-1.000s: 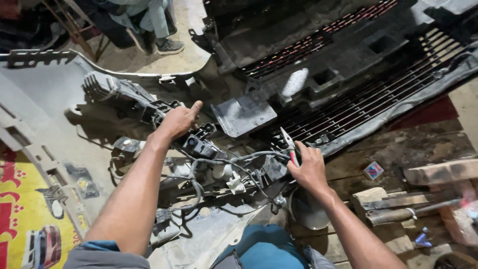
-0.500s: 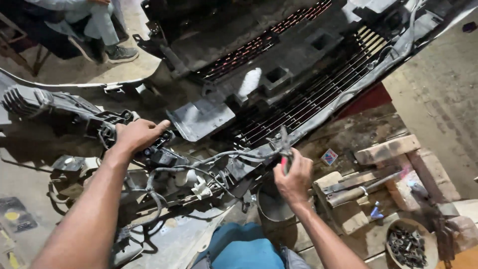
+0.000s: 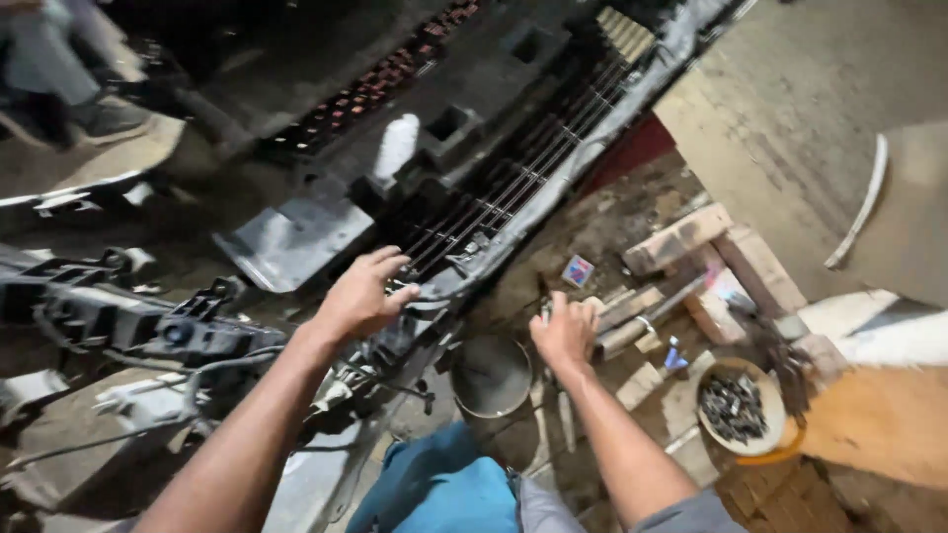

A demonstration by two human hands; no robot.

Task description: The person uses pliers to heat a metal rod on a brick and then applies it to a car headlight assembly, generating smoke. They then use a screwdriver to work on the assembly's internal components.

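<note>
- Left hand (image 3: 360, 294) spread open, palm down, fingertips (image 3: 407, 292) resting on the lower edge of the long dark plastic car bumper with slatted grille (image 3: 513, 192); nothing clasped.
- Right hand (image 3: 563, 331) loosely curled, knuckles up, fingers (image 3: 559, 300) pointing at the scattered tools; a slim metal piece seems to stand between them, though whether gripped cannot be told.
- Just beyond the right fingertips: grey metal hammer-like tool (image 3: 632, 331) lying among pale wooden blocks (image 3: 681, 237) on the dirty floor, long axis running up and to the right, away from the hand.
- Right hand clearly nearer to that tool; left hand well apart from it, across the bumper edge.
- Round dark metal bowl (image 3: 491, 375) on the floor between the two forearms, just beside the right wrist.
- Bumper running diagonally from lower left to upper right, its edge under the left fingertips.
- Further right: shallow round dish of small dark screws (image 3: 736, 407), near the blocks.
- Far left: tangle of grey wiring and black connector housings (image 3: 168, 336) beside the left forearm.
</note>
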